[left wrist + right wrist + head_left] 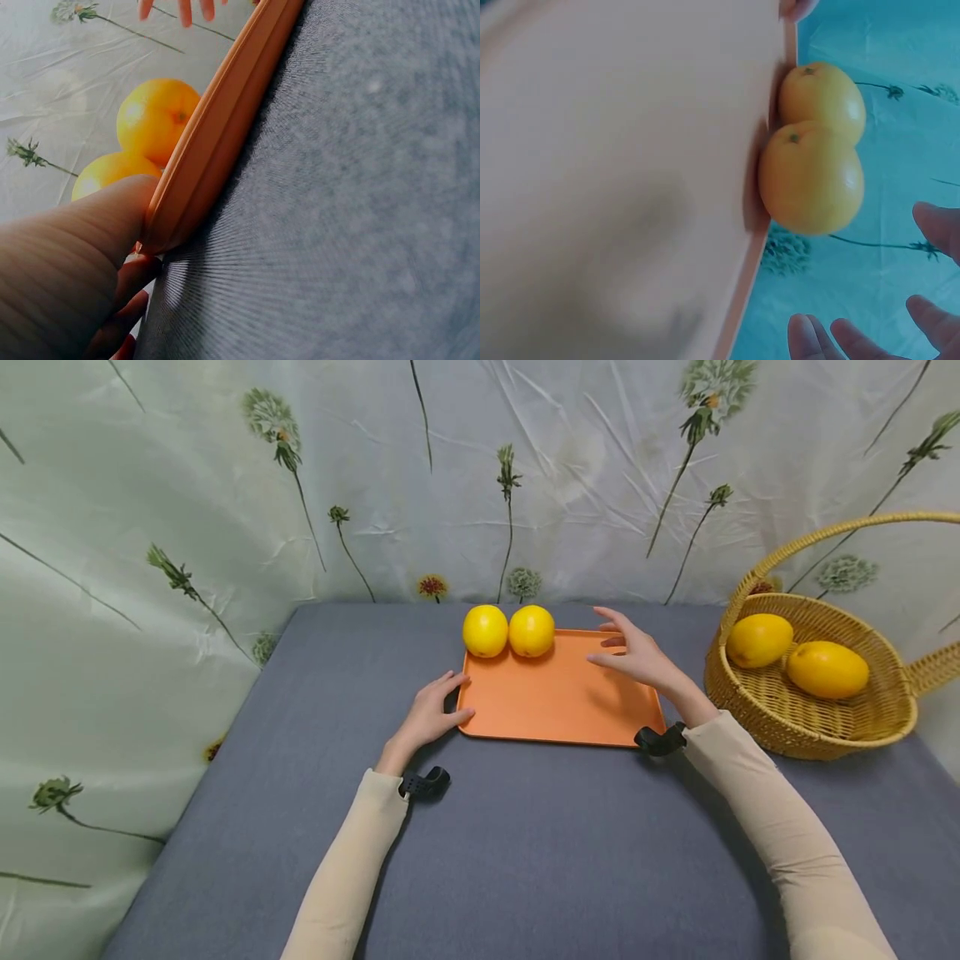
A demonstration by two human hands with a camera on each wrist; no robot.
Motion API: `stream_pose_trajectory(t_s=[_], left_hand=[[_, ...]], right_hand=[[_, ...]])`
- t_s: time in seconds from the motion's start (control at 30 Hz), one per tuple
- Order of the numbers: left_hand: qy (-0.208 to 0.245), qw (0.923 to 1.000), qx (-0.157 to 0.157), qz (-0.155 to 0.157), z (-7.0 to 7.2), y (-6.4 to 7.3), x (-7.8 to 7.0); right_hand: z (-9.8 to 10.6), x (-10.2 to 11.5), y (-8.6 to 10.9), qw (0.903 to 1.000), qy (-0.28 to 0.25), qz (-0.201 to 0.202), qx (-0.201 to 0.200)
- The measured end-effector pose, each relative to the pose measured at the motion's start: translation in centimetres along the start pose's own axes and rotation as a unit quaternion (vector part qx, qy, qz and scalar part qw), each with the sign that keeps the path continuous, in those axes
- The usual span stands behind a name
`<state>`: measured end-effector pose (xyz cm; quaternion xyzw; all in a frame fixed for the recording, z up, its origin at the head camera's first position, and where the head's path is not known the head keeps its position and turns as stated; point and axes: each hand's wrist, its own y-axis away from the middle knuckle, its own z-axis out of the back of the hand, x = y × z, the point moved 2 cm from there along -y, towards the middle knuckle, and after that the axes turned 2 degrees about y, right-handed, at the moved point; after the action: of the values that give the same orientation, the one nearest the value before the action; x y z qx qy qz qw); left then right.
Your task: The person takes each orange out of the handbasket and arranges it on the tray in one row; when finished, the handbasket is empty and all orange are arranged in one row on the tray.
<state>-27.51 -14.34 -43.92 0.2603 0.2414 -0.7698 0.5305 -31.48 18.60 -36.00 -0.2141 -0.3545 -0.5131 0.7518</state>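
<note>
- Tray on the table.
- 2 oranges side by side at the tray's back left.
- Basket right of the tray, 2 fruits inside.
- Left hand at the tray's left edge, right hand above its right part.
- Curtain behind the table.

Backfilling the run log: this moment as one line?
left hand: touching tray, left edge | right hand: open, empty, over tray's right | on tray: two oranges, far left | basket: two yellow fruits
</note>
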Motion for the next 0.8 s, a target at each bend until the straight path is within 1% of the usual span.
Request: stream_pose_trajectory(t_s=[0.23,0.3,0.47,0.63,0.7,0.8], left_hand=[[-0.001,1.0000,-0.002,-0.001,0.0,0.1,0.1],[0.000,1.0000,-0.004,-0.001,0.0,0.0,0.0],[-0.002,1.0000,-0.006,-0.001,0.0,0.0,0.1],[-0.001,1.0000,0.000,0.004,-0.1,0.0,0.1],[-0.001,1.0000,0.000,0.003,-0.1,0.0,0.1],[0.002,1.0000,-0.002,0.002,-0.1,0.0,0.1]], right_hand=[[1.8,-0.4,2.6,0.9992,0.004,0.002,-0.041],[2.4,-0.5,3.2,0.9986,0.010,0.012,-0.050],[3.4,-0.8,4.7,0.9974,0.003,0.031,-0.066],[4.4,-1.5,6.4,0.9952,0.011,0.004,-0.097],[4.9,-1.8,7.0,0.9933,0.015,0.000,-0.114],[5.7,-2.3,7.6,0.9902,0.010,0.006,-0.139]])
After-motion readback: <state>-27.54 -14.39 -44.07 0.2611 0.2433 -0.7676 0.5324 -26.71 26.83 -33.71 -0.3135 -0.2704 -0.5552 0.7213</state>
